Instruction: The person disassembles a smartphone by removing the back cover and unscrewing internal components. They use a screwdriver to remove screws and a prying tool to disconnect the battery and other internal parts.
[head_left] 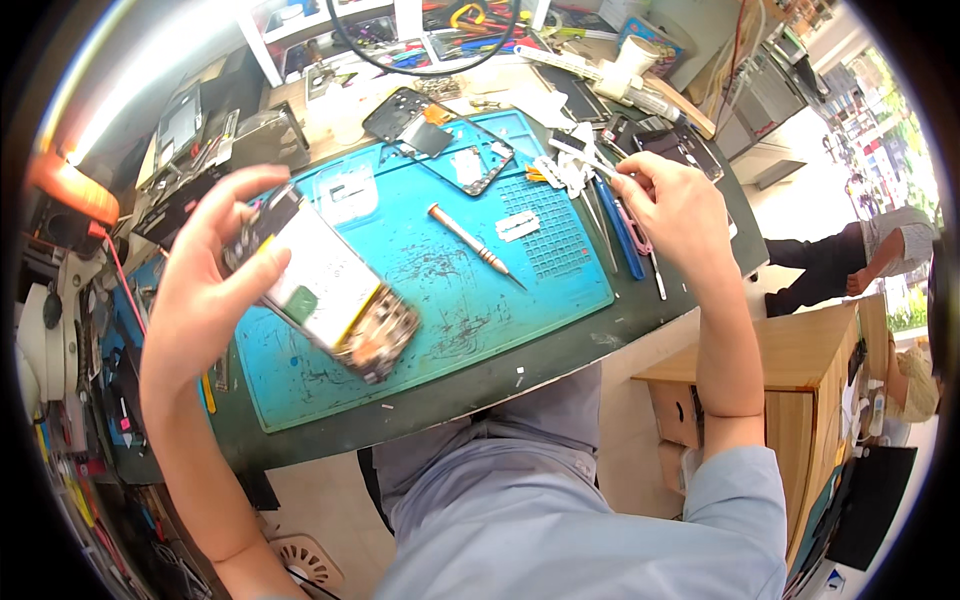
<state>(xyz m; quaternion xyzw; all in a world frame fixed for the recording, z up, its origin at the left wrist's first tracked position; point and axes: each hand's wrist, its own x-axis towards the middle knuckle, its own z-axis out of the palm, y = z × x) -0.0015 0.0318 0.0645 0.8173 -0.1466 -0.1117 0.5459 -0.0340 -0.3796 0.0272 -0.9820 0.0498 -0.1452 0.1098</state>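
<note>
My left hand (215, 265) grips an opened smartphone (325, 280) by its upper end, tilted above the left of the blue work mat (420, 340). Its pale battery shows, and its lower end is blurred. At the mat's right edge my right hand (672, 205) is closed, fingertips pinched on a thin pale tool (597, 162) whose kind I cannot make out. Below that hand lie a blue-handled tool (622, 232) and a pink-handled tool (634, 230). A screwdriver (468, 240) lies mid-mat, near a small silver plate (517, 226).
An empty black phone frame (487, 180) lies at the mat's far edge, beside a clear plastic box (346, 192). Dark phones (675, 148) and tools crowd the far right. A cable loop (425, 72) hangs at the top. Another person (850, 255) is off to the right.
</note>
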